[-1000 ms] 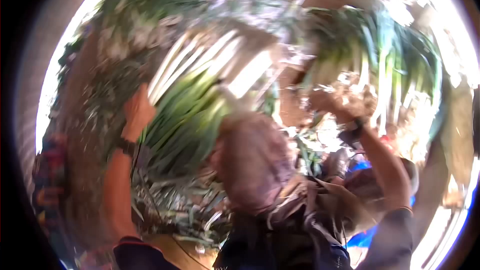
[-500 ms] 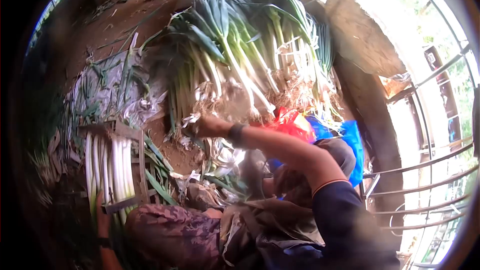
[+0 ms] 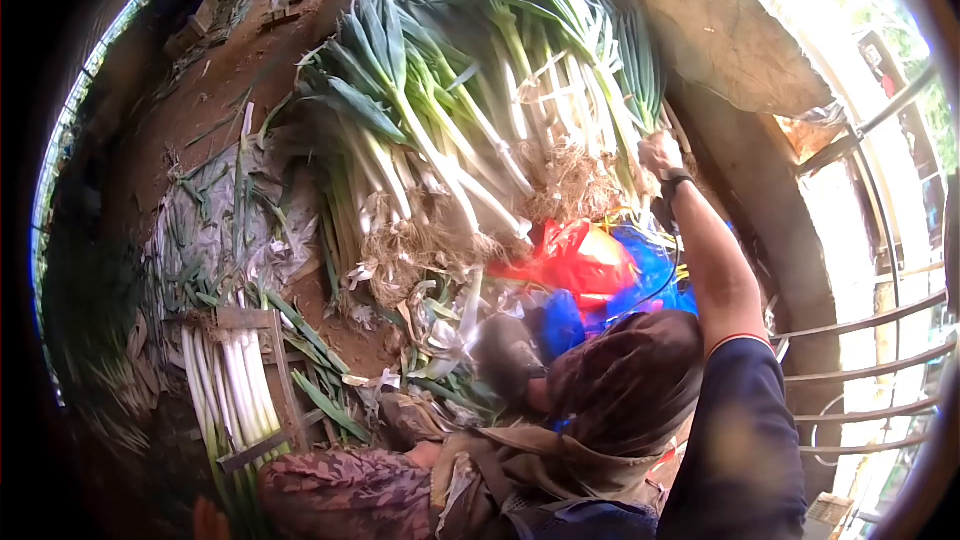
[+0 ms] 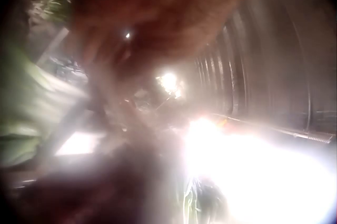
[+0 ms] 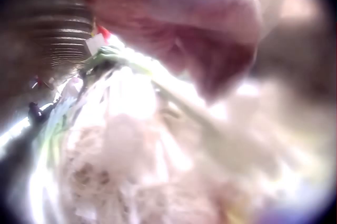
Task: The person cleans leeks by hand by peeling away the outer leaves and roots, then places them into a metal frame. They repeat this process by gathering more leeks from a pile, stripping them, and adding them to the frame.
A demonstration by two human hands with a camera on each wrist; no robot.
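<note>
Leeks [image 3: 440, 150] with green tops and white, rooted ends lie in a wide pile. At the pile's right end, my right hand [image 3: 662, 153] has its fingers curled round a leek stalk; in the right wrist view the hand [image 5: 184, 29] is blurred above a pale green stalk [image 5: 184, 100]. More leeks [image 3: 235, 390] lie bundled in a wooden frame [image 3: 285, 370] at lower left. My left hand [image 3: 210, 520] is barely visible at the bottom edge beside them. The left wrist view shows that hand [image 4: 152, 19] large and blurred, its fingers unclear.
Red [image 3: 580, 265] and blue plastic bags [image 3: 655, 260] lie below the pile, close to a person's dark-clothed leg [image 3: 630, 370]. Loose leaves and a pale sheet [image 3: 215, 215] cover ground at left. A stone ledge [image 3: 740, 50] and curved metal bars [image 3: 870, 370] stand at right.
My right hand has moved from the roots near the pile's middle to its right end. My left hand has slipped lower, toward the bottom edge, as the head view shifted.
</note>
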